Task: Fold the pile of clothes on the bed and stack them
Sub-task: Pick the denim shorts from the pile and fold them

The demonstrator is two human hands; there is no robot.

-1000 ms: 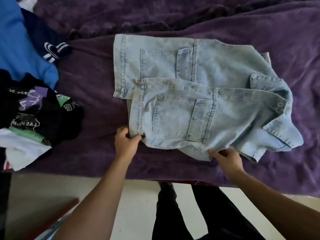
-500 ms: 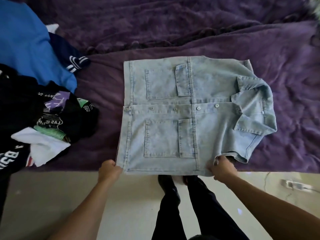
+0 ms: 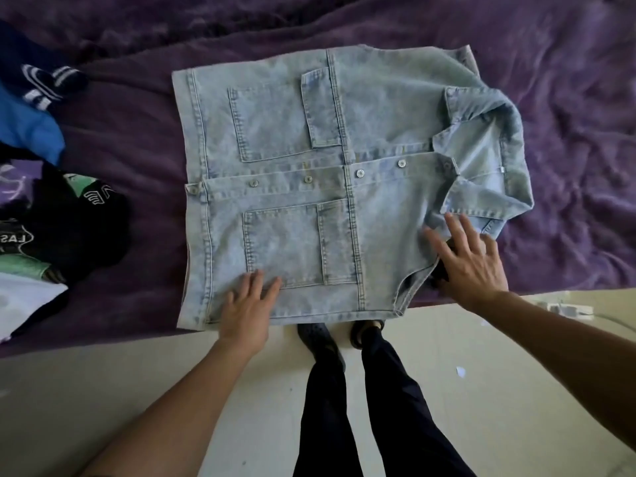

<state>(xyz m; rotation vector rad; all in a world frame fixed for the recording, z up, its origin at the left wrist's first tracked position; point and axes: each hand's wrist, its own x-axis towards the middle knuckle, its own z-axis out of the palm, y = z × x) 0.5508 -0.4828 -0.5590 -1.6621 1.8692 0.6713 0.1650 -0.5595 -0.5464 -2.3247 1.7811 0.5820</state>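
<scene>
On purple bedding, pale denim shirt lies buttoned (collar right); both hands' fingers spread flat.

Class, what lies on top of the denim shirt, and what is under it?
Both hands rest flat on the denim shirt: left hand near the hem, right hand by the armhole. The purple blanket shows around it; the part beneath is covered.

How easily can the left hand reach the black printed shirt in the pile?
Probably yes: the left hand rests open on the denim jacket, and only bare blanket separates it from the black printed shirt.
</scene>
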